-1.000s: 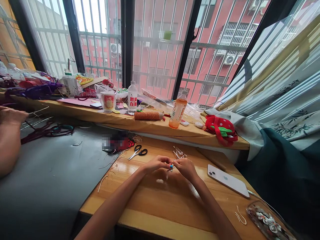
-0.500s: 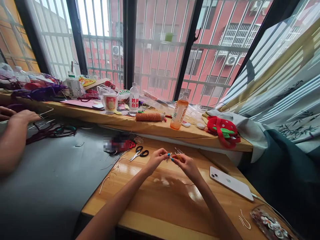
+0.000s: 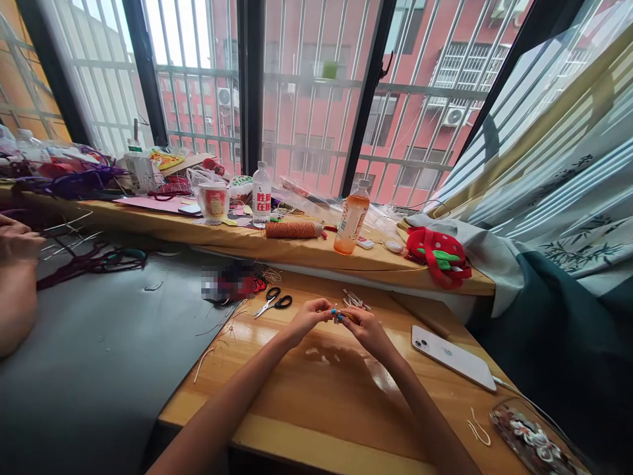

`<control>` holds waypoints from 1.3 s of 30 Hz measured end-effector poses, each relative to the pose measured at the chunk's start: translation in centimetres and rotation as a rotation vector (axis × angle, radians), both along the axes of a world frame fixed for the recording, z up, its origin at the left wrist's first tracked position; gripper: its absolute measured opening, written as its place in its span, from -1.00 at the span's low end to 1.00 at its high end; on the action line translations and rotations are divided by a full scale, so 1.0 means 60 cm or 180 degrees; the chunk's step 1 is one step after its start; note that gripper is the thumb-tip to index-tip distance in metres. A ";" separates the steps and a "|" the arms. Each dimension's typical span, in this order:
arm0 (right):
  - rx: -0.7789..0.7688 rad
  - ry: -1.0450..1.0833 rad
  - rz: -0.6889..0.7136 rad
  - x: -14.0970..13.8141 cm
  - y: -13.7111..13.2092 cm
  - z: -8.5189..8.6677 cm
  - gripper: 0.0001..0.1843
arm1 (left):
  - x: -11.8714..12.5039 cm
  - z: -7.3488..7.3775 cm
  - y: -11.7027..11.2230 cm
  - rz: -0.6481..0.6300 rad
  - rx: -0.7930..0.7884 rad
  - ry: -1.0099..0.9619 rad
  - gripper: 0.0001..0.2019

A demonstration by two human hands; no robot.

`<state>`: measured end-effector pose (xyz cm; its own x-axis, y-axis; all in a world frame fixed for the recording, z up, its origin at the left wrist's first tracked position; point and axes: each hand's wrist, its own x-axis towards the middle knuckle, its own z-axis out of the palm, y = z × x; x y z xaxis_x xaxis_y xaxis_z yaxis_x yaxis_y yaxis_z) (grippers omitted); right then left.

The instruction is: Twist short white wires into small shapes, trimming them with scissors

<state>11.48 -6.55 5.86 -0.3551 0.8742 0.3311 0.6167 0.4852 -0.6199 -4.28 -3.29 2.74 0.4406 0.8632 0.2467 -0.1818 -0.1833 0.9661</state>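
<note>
Above the wooden table, my left hand (image 3: 311, 318) is closed, thumb and fingertips pinching a small piece with pale cord ends (image 3: 337, 316). My right hand (image 3: 368, 330) is closed right beside it, fingertips meeting the same piece. A thin amber-coloured stick (image 3: 349, 315) shows along the right fingers; its kind is too small to tell. Much of the piece is covered by fingers. Just behind my hands lies a loose bunch of short white cords (image 3: 357, 301). Scissors with black handles (image 3: 273, 300) lie open to the left.
A white phone (image 3: 452, 356) on a cable and a flowered phone case (image 3: 534, 435) lie right. Along the sill stand an orange drink bottle (image 3: 352, 221), a water bottle (image 3: 262, 198) and an orange thread spool (image 3: 293, 229). Another person's hand (image 3: 20, 241) works at far left.
My hands have drawn slightly closer together around the small piece. The view has shifted a little, uncovering more of the white cords. The other person's hand has moved left.
</note>
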 end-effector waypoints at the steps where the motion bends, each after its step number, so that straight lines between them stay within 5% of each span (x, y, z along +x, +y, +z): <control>1: -0.0012 0.0033 -0.0024 0.001 0.001 0.000 -0.70 | 0.000 -0.002 0.002 0.0025 0.0012 0.0042 -0.73; 9: 0.0008 0.0156 -0.0498 0.000 0.005 -0.007 -0.65 | -0.005 0.000 0.013 0.0234 0.0138 0.0277 -0.67; 18: -0.0113 0.0235 -0.0513 0.002 0.003 -0.004 -0.65 | -0.017 0.008 0.006 0.0604 0.2135 0.1295 -0.78; 25: -0.0426 0.0287 -0.0425 0.006 0.007 -0.009 -0.66 | -0.021 0.007 -0.001 0.0528 0.2726 0.1738 -0.73; 33: -0.0449 -0.0305 -0.0412 0.012 0.011 -0.018 -0.65 | -0.008 -0.007 -0.001 0.0802 0.2761 0.2002 -0.80; 39: 0.0037 -0.0937 -0.1426 0.043 0.031 -0.033 -0.68 | -0.045 -0.025 0.039 0.2095 0.2213 0.2995 -0.88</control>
